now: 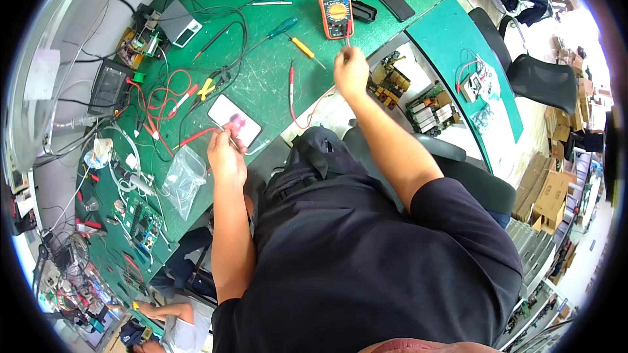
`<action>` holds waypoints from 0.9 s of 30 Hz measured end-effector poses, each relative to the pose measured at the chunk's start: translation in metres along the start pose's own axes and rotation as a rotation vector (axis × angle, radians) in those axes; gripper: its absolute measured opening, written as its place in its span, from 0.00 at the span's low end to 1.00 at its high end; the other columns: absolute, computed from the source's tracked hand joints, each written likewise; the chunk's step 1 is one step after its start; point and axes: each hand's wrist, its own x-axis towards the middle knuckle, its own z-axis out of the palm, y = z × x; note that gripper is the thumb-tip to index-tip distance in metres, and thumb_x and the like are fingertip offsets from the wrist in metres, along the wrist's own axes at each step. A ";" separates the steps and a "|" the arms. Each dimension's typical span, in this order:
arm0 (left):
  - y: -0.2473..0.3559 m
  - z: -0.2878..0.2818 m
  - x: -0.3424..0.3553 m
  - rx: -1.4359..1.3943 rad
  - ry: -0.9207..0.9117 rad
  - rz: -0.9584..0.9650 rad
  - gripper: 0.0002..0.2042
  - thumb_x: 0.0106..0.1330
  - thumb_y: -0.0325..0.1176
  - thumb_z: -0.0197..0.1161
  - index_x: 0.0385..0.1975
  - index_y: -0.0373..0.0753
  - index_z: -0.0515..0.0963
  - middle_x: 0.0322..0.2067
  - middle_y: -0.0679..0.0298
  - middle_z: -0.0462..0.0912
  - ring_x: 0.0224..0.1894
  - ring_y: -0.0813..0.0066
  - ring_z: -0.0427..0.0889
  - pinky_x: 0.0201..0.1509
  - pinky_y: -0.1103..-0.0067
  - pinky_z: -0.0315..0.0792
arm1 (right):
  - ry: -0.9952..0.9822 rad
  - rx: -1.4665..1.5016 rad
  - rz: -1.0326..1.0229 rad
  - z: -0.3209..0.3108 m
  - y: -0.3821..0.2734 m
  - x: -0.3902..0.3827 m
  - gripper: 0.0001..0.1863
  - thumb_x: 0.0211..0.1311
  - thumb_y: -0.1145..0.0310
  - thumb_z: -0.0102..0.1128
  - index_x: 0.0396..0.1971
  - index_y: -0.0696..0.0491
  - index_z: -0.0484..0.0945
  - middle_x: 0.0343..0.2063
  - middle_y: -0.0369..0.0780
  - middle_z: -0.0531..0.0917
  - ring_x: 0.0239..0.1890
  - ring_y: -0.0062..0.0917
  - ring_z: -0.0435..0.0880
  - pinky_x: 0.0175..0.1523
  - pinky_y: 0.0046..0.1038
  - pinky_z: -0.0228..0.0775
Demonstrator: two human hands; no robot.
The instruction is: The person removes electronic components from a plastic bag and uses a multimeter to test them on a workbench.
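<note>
My right hand (351,70) is closed at the lower edge of an orange multimeter (336,10), its fingers round the red test lead (348,31) that comes out of the meter's sockets. A red probe (291,85) on a red wire lies on the bench to the left of that hand. My left hand (227,155) is pinched at the near edge of a white rectangular panel (245,116) with a pinkish smear or reflection. Between its fingers shows a thin pale rod, partly hidden. A red stick-like lead (194,137) reaches toward this hand from the left.
On the green bench (261,65) lie a yellow screwdriver (302,47), a teal screwdriver (282,28), two dark phones (391,0) and tangled leads. A clear plastic bag (186,182) and circuit board (140,222) are at left. Chairs (541,83) stand right; another person (180,320) sits lower left.
</note>
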 end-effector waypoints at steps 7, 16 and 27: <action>-0.008 0.091 0.040 0.551 -0.247 0.088 0.18 0.66 0.34 0.61 0.53 0.32 0.72 0.45 0.63 0.79 0.29 0.86 0.72 0.26 0.87 0.62 | -0.167 -0.505 -0.750 -0.003 0.013 0.128 0.11 0.55 0.70 0.56 0.38 0.55 0.73 0.34 0.44 0.76 0.40 0.37 0.75 0.46 0.34 0.71; -0.008 0.298 0.166 0.666 -0.315 0.263 0.36 0.57 0.41 0.72 0.61 0.28 0.64 0.51 0.54 0.78 0.38 0.78 0.77 0.32 0.83 0.69 | -0.236 -0.513 -0.882 -0.006 0.018 0.158 0.07 0.51 0.67 0.57 0.31 0.51 0.74 0.30 0.38 0.75 0.38 0.29 0.77 0.44 0.28 0.72; -0.021 0.322 0.204 0.686 -0.457 0.183 0.26 0.60 0.40 0.70 0.53 0.31 0.70 0.33 0.62 0.80 0.25 0.82 0.70 0.27 0.83 0.67 | -0.312 -0.699 -1.071 -0.002 0.015 0.171 0.06 0.51 0.65 0.57 0.27 0.50 0.74 0.26 0.34 0.77 0.34 0.25 0.78 0.36 0.26 0.71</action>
